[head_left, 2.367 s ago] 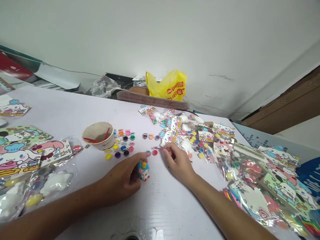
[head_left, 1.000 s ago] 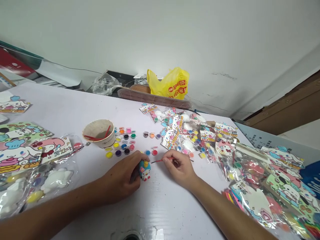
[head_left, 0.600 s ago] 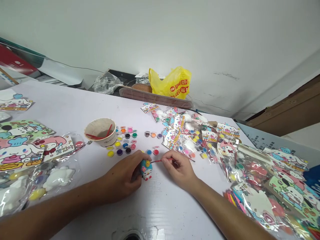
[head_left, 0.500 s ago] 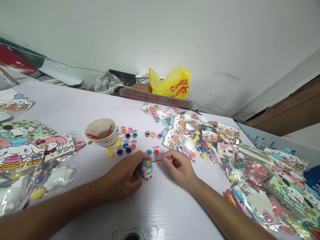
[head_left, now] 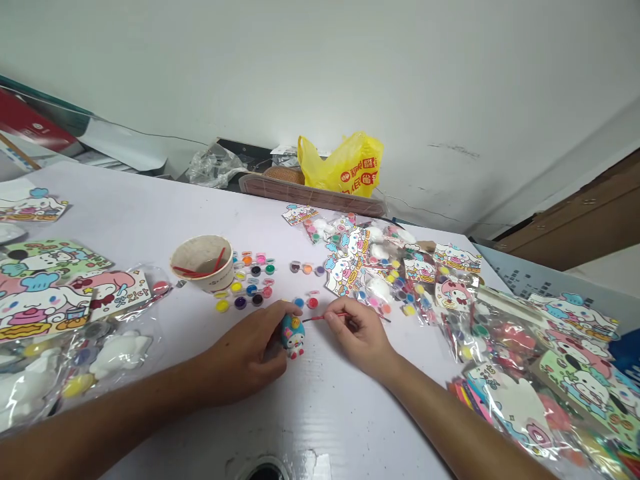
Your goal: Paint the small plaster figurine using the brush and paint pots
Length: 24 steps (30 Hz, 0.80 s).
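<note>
At the near left of the white surface [head_left: 335,413], a clear packet [head_left: 123,353] holds a plain white figure, uncoloured. Ahead and central, the left hand [head_left: 260,337] grips a small penguin-like figurine [head_left: 294,338] upright between thumb and fingers. Its colouring looks well advanced: blue over the head, yellow on top, a pink patch, red feet. The face is pale; whether that is bare or finished cannot be told. The right hand [head_left: 357,333] pinches a thin red paintbrush [head_left: 318,318], its tip right by the figurine's head, contact unclear. Just beyond sit open blue [head_left: 299,303] and red paint pots [head_left: 313,303], then a paper cup [head_left: 220,280] with red sticks leaning inside. Farthest, a yellow plastic bag [head_left: 345,170] stands by the wall.
</note>
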Motion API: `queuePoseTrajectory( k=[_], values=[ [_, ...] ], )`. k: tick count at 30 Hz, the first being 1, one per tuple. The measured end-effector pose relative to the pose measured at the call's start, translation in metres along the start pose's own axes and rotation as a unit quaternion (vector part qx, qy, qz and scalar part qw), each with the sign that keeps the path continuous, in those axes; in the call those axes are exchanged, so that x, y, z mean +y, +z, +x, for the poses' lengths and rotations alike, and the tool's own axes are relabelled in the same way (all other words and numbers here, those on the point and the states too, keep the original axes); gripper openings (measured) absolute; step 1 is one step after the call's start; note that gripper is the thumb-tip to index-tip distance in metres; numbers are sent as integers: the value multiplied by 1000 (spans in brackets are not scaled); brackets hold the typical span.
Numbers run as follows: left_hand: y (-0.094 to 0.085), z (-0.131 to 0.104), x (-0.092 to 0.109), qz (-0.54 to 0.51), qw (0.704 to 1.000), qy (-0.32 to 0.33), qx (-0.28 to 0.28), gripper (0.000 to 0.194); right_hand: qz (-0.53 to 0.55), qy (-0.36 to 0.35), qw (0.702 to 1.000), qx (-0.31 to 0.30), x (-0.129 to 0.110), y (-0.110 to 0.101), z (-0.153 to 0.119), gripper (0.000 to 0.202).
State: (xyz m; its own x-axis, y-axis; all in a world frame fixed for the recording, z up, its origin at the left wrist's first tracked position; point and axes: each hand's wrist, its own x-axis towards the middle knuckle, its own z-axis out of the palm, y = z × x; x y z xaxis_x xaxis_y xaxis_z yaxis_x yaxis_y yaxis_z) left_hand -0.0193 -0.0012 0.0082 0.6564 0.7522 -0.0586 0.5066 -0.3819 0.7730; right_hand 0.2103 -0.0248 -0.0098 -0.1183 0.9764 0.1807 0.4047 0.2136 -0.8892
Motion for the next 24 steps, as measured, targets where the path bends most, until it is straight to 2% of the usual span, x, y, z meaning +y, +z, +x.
queuePoseTrajectory(
  k=[12, 24],
  values=[
    [6, 2, -12, 0, 1000, 21, 10, 46, -2, -1, 1000, -2, 0, 0, 0, 22],
    [5, 3, -12, -4, 999, 36, 18, 42, -12, -2, 1000, 0, 0, -1, 0, 24]
  ],
)
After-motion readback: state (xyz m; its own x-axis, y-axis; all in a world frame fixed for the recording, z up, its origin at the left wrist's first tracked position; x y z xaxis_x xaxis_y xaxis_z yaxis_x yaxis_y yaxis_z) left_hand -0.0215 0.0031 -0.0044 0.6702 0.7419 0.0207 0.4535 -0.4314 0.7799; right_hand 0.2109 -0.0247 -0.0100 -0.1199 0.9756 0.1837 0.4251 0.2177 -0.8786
